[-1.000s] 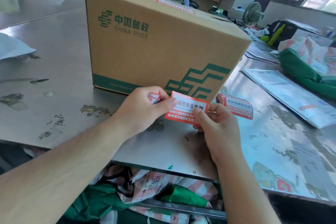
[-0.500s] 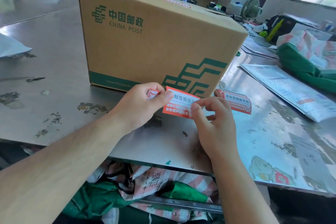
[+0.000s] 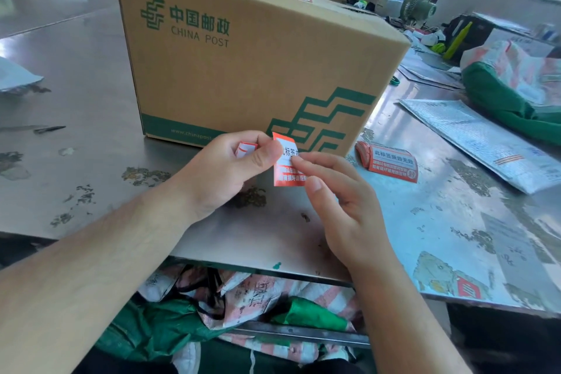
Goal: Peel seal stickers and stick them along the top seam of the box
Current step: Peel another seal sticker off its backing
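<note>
Sticker point(image 3: 287, 161) now shows narrower, perhaps folded, as right hand point(image 3: 343, 206) loosens

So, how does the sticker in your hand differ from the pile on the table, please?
The sticker is pinched in the left hand, off the table; the pile lies on it beside the box. The sticker is one piece, partly hidden by fingers; the pile shows several layers, top fully visible. Both are red with white printed panels.
</note>
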